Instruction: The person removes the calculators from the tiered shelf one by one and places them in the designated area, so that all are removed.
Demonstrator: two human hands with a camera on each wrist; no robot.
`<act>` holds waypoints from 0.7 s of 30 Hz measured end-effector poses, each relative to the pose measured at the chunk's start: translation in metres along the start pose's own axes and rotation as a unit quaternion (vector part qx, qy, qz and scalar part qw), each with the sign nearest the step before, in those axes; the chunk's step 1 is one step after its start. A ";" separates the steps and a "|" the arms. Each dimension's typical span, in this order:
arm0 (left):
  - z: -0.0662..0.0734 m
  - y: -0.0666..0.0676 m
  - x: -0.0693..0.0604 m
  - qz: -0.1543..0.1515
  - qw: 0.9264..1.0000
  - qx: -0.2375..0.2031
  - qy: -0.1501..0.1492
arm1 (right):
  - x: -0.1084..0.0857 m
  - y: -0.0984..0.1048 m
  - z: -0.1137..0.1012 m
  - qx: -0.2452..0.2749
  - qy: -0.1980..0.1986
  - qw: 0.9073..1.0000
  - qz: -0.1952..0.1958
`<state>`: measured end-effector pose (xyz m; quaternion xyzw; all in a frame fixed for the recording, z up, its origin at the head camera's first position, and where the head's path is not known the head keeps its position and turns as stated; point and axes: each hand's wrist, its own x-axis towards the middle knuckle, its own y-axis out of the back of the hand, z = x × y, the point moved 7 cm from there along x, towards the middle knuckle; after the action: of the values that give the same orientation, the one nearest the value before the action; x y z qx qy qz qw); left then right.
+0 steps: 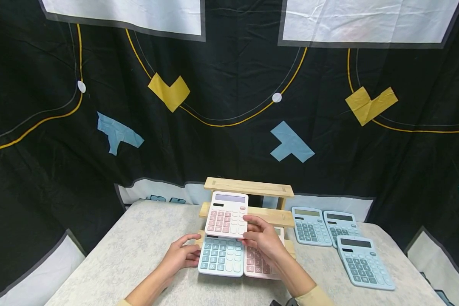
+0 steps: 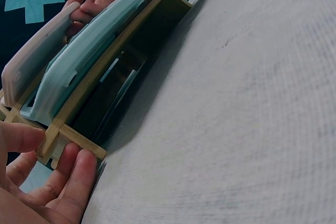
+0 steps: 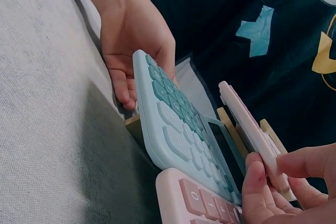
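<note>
A wooden tiered rack stands mid-table. My right hand pinches the right edge of a pink-and-white calculator between thumb and fingers, in front of the middle tier; whether it touches the wood I cannot tell. My left hand grips the rack's left end, its thumb and fingers about the wooden bars in the left wrist view. On the lowest tier a blue calculator leans back, side by side with another pink calculator, which my right hand partly covers. The blue one's display is mostly hidden.
Three blue calculators lie on the table to the right of the rack: one nearest it, another beside that, and a third closer to me. A black cloth with tape pieces hangs behind the pale table.
</note>
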<state>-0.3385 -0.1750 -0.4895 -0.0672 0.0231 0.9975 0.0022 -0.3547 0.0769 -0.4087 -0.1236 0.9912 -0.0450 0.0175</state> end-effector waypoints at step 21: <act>0.002 0.000 0.000 0.004 1.000 0.007 -0.001 | -0.004 0.006 -0.004 0.004 -0.009 1.000 0.010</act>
<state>-0.3392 -0.1752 -0.4878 -0.0659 0.0303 0.9974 -0.0008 -0.3522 0.0842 -0.4051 -0.1143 0.9919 -0.0474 0.0269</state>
